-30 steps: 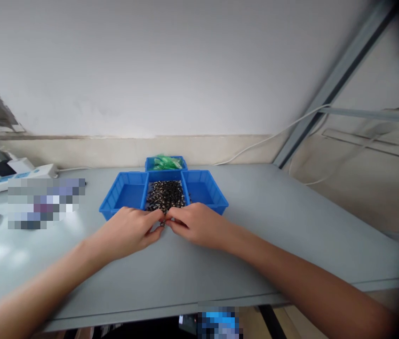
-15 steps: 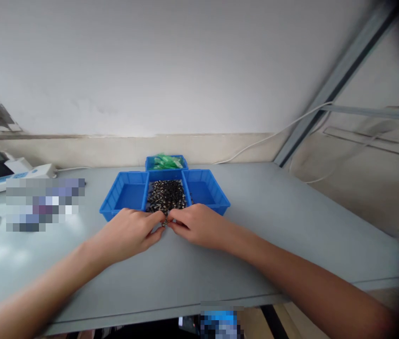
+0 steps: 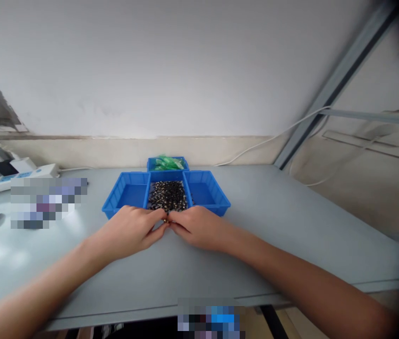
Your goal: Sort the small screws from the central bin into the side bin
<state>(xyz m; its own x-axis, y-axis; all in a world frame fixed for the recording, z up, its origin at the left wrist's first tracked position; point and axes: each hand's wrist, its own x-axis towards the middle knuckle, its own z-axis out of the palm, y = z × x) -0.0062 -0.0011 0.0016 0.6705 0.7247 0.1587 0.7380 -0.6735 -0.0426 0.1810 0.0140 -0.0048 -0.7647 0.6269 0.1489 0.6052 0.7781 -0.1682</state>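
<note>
Since a moment ago the hands have closed up slightly, and their fingertips now meet over a tiny part.

Both forearms run in from the bottom edge, cut off by it, across the grey table. The left hand and right hand rest on it, thumbs and forefingers pinched together on the part. It sits just in front of the middle tray. Only a dark speck of it shows between the fingertips, so its long axis and heading cannot be told. Beyond it, that tray holds a heap of small dark pieces too fine to make out. The left tray and right tray touch its sides. The far tray behind holds something green. A power strip lies far left, partly hidden by blur.
</note>
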